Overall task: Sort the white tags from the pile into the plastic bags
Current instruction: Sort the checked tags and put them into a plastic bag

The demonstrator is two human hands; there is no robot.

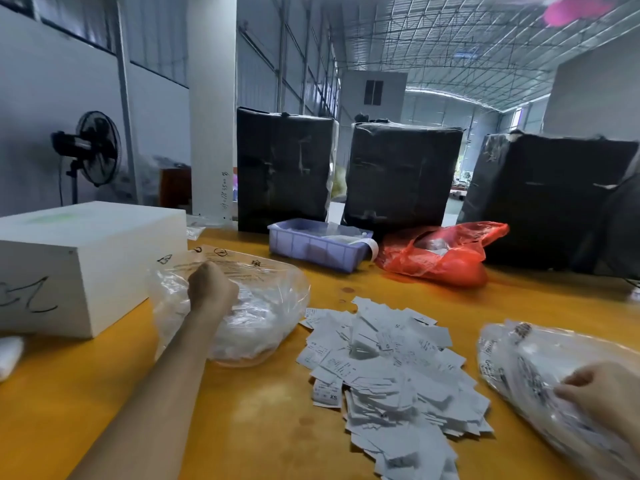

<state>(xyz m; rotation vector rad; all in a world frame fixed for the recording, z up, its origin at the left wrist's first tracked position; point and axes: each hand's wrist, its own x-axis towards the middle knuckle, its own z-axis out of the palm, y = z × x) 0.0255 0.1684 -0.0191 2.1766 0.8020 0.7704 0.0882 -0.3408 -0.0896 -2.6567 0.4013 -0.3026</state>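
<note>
A loose pile of white tags (388, 375) lies on the yellow table (259, 420) in front of me. To its left sits a clear plastic bag (273, 317) with white tags inside. My left hand (211, 289) reaches into the bag's mouth, back of the hand towards me, fingers hidden. A second clear plastic bag (519, 362) with printed tags lies at the right. My right hand (599, 389) rests on it, its curled fingers gripping the plastic.
A white box (86, 258) stands at the left. At the back are a blue tray (311, 249), a red plastic bag (440, 261) and three black wrapped parcels (401, 174). A fan (98, 147) stands beyond the table.
</note>
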